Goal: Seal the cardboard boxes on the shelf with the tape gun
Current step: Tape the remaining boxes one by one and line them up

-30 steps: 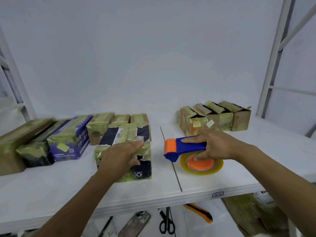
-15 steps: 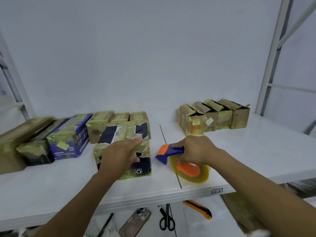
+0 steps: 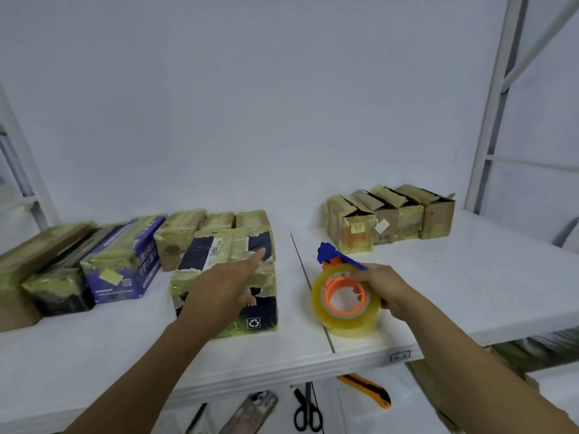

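Observation:
A tape-wrapped black box (image 3: pixel 257 311) stands near the front of the white shelf (image 3: pixel 470 277). My left hand (image 3: pixel 219 286) rests on its top with the fingers stretched out flat. To its right my right hand (image 3: pixel 380 288) grips the blue and orange tape gun (image 3: pixel 336 261), lifted on edge so the yellowish tape roll (image 3: pixel 346 303) faces me. Several open-flapped brown boxes (image 3: pixel 390 214) stand in a row at the back right.
Several taped boxes, one purple (image 3: pixel 125 261), line the left side of the shelf. On the lower level lie scissors (image 3: pixel 305 411), an orange utility knife (image 3: pixel 368 389) and a phone (image 3: pixel 250 415). White rack posts (image 3: pixel 492 104) rise at the right.
My right hand has closed round the tape gun and tipped it up from lying flat, drawing it slightly leftward and toward me. My left hand has stretched its fingers further along the box top.

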